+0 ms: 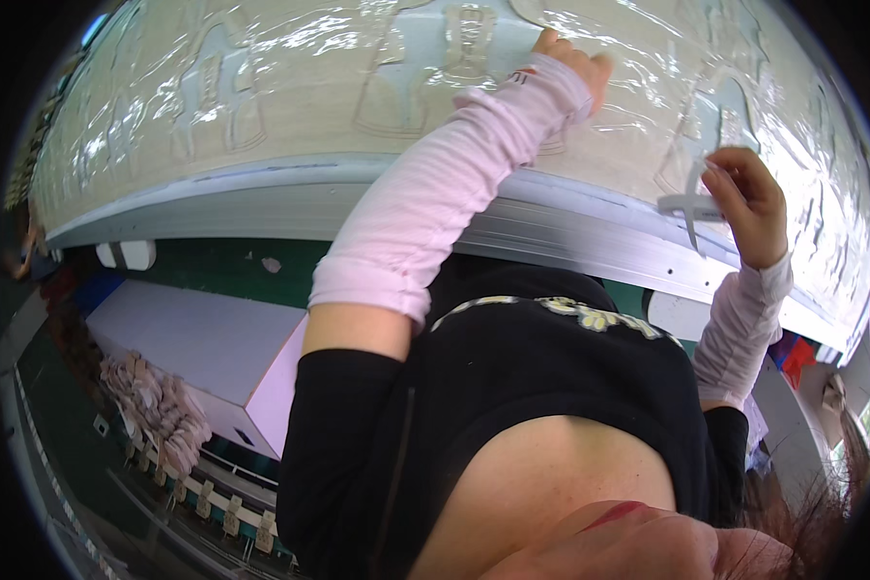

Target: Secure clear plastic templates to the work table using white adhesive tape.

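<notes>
At the top centre, my left hand [578,70] is closed with bent fingers over the clear film [609,116] that covers pale fabric. What its fingertips hold, if anything, is hidden. Next to it lies a light blue garment-shaped area [507,43] under the film, with cut outlines around it. On the right, my right hand [752,205] is closed on a pale grey cross-shaped thing [688,207] with thin arms, one pointing down; its exact kind does not show clearly. This hand hovers over the near edge of the table.
A metal rail [512,227] runs along the near table edge, close to my body. More cut outlines [213,87] lie under the film at left. Below left stand a pale box-like cabinet [193,329] and a heap of beige cloth [155,406].
</notes>
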### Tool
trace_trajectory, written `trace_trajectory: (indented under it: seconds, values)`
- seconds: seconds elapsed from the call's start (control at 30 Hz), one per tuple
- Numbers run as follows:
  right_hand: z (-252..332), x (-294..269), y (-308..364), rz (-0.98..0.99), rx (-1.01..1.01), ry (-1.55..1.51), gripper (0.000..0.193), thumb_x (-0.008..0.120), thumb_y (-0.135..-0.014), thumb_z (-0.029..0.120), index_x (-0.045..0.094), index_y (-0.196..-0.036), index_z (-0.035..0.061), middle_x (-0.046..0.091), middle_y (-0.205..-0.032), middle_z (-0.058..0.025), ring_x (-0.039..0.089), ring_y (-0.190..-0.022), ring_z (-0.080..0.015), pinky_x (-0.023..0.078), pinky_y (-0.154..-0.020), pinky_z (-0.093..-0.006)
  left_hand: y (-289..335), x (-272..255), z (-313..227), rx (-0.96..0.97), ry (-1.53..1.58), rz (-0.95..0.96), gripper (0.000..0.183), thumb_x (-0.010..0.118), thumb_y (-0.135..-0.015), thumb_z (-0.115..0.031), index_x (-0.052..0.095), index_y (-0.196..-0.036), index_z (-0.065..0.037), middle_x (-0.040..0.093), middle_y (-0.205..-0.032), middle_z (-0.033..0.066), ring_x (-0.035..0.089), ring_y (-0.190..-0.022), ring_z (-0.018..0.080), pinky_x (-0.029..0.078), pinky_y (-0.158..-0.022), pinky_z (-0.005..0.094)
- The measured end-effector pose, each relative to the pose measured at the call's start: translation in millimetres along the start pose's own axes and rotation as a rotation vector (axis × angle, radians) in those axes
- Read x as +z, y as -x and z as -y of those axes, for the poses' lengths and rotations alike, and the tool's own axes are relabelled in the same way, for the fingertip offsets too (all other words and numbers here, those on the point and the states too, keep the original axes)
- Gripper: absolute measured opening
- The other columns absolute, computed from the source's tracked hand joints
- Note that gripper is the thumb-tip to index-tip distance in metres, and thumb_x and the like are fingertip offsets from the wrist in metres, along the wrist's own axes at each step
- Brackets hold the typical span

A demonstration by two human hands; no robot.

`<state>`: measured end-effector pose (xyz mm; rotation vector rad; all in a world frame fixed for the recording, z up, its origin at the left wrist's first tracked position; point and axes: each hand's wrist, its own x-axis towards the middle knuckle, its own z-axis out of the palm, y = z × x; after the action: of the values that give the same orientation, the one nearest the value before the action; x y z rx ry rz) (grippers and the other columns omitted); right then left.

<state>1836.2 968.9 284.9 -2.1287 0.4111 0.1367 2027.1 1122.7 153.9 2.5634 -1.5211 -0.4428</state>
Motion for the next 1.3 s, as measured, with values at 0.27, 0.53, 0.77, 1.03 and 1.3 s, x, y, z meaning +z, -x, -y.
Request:
trace_trajectory:
  seconds: [0.27,0.53,0.77,1.03,1.3]
  values:
    - [-14.9,27.2,20.8,0.085,0.125,-0.176,0.016,0.070,-0.094,0.008,0.063,-0.107,0.0039,0.059,-0.085,0.0050,0.048,-0.068,-0.0007,0.036,-0.059,-0.0188,81.3,19.6,27.8,0.046,0.119,-0.602,0.007,0.063,-0.083,-0.016,0.061,-0.088,-0.011,0.069,-0.091,0.0052,0.065,-0.088,0.0258,0.046,-0.077,0.0445]
    - [21.2,82.1,19.7,0.201,0.241,-0.206,0.015,0.070,-0.093,0.011,0.061,-0.103,0.0037,0.059,-0.080,0.0036,0.049,-0.068,-0.0011,0.039,-0.060,-0.0201,158.9,24.6,166.8,-0.152,-0.032,-0.622,0.029,0.067,-0.087,-0.020,0.061,-0.115,-0.012,0.064,-0.123,0.0018,0.058,-0.113,0.0232,0.042,-0.090,0.0472]
    - [52.3,119.7,35.7,0.134,0.328,-0.245,0.014,0.070,-0.092,0.007,0.061,-0.101,0.0027,0.060,-0.081,0.0038,0.048,-0.067,-0.0007,0.037,-0.059,-0.0190,155.4,28.7,200.0,0.060,-0.059,-0.423,0.034,0.070,-0.087,-0.028,0.061,-0.117,-0.013,0.063,-0.126,0.0011,0.057,-0.117,0.0212,0.039,-0.098,0.0469]
    - [64.7,127.2,39.6,0.108,0.326,-0.224,0.014,0.070,-0.093,0.009,0.061,-0.102,0.0030,0.059,-0.079,0.0043,0.047,-0.064,-0.0008,0.037,-0.058,-0.0194,152.0,33.5,200.7,0.083,0.085,-0.473,0.047,0.063,-0.094,-0.039,0.056,-0.130,-0.009,0.060,-0.133,0.0113,0.052,-0.129,0.0291,0.036,-0.110,0.0504]
    - [47.2,137.0,17.4,0.141,0.215,-0.258,0.016,0.067,-0.097,0.018,0.060,-0.103,0.0041,0.054,-0.072,0.0046,0.045,-0.061,-0.0016,0.036,-0.056,-0.0200,182.2,32.0,173.6,0.016,0.017,-0.432,0.061,0.054,-0.098,-0.049,0.049,-0.141,-0.005,0.052,-0.146,0.0148,0.043,-0.140,0.0327,0.032,-0.114,0.0531]
